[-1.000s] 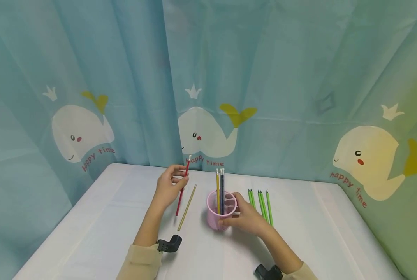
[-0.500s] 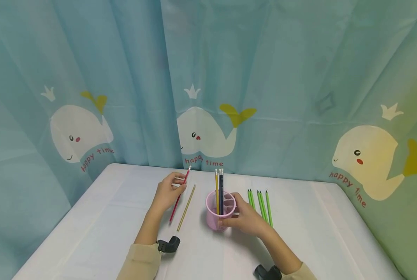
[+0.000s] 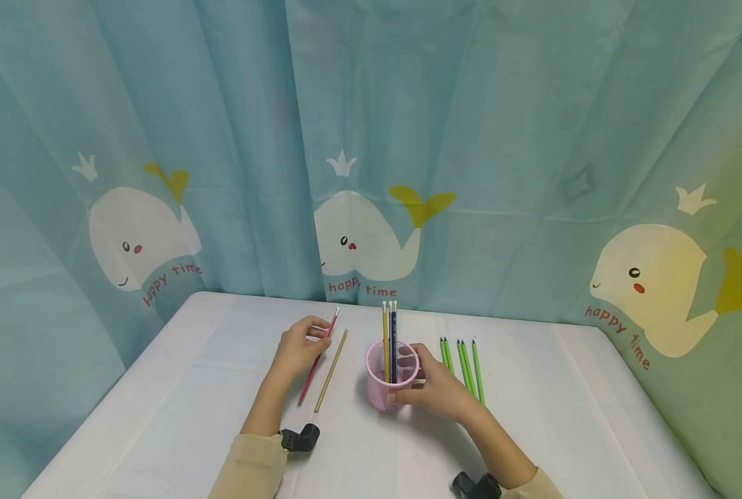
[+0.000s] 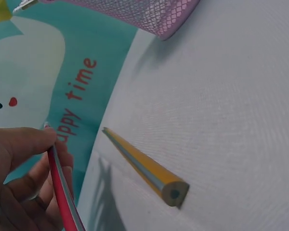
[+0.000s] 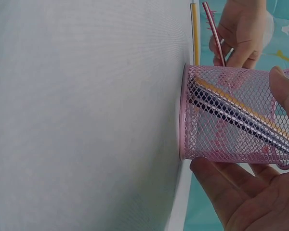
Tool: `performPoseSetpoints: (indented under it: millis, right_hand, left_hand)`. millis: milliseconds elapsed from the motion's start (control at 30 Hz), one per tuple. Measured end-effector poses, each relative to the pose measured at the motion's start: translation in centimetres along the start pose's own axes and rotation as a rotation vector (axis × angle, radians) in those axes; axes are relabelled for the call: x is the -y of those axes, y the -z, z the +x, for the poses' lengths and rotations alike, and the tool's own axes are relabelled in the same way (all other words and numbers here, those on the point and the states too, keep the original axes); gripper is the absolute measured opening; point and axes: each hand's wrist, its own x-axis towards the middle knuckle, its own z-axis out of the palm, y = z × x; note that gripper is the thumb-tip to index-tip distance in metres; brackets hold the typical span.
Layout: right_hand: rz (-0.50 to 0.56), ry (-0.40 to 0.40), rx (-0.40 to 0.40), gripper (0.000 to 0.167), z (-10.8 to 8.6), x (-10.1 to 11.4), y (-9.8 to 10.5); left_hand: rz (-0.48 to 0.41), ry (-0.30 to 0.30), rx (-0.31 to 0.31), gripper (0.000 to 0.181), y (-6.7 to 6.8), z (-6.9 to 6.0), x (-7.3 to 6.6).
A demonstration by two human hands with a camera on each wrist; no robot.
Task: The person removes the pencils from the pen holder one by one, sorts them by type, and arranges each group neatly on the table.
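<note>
My left hand (image 3: 297,346) pinches a red pencil (image 3: 310,381) between thumb and fingers, its white eraser end pointing up and away. In the left wrist view the red pencil (image 4: 61,192) slants down from the thumb tip. Just right of it, a yellow-gold pencil (image 3: 332,371) lies on the table. My right hand (image 3: 439,389) holds a pink mesh pencil cup (image 3: 380,396) by its right side, fingers and thumb around it. Inside the cup lean a yellow pencil (image 3: 386,333) and dark pencils (image 3: 394,336). The right wrist view shows the cup (image 5: 231,149) standing on the table.
Several green pencils (image 3: 467,364) lie side by side on the white table (image 3: 551,409), just beyond my right hand. A blue-green curtain (image 3: 501,138) with printed whales hangs behind the table's far edge.
My left hand has come down slightly, and the red pencil is lower, its near end shifted left and toward me. The right hand and cup have stayed in place.
</note>
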Motion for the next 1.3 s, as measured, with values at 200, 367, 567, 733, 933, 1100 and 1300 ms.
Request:
performPoseSetpoints:
  millis: [200, 367, 567, 733, 933, 1100, 1300]
  right_hand:
    - [-0.013, -0.002, -0.001, 0.078, 0.0, -0.1, 0.0]
    - [-0.037, -0.005, -0.006, 0.078, 0.1, -0.1, -0.1]
    - [-0.049, -0.008, -0.009, 0.080, 0.1, -0.1, 0.0]
    - [-0.052, -0.004, -0.010, 0.080, 0.1, -0.2, 0.0]
    - [-0.041, -0.003, -0.009, 0.079, 0.1, -0.2, 0.0]
    - [-0.020, 0.002, -0.003, 0.078, 0.1, -0.1, 0.0]
    - [-0.019, -0.004, -0.002, 0.079, 0.1, -0.1, 0.0]
  left_hand:
    - [0.028, 0.038, 0.012, 0.027, -0.2, 0.0, 0.4]
    - [0.042, 0.056, 0.009, 0.029, -0.4, -0.1, 0.4]
    - [0.038, 0.082, 0.024, 0.028, -0.6, -0.2, 0.5]
    - [0.051, 0.084, 0.031, 0.028, -0.7, -0.3, 0.6]
    - [0.072, 0.062, 0.028, 0.027, -0.6, -0.4, 0.3]
    - [0.039, 0.025, 0.029, 0.028, -0.5, -0.3, -0.5]
    - [-0.013, -0.056, 0.034, 0.026, 0.0, -0.6, -2.2]
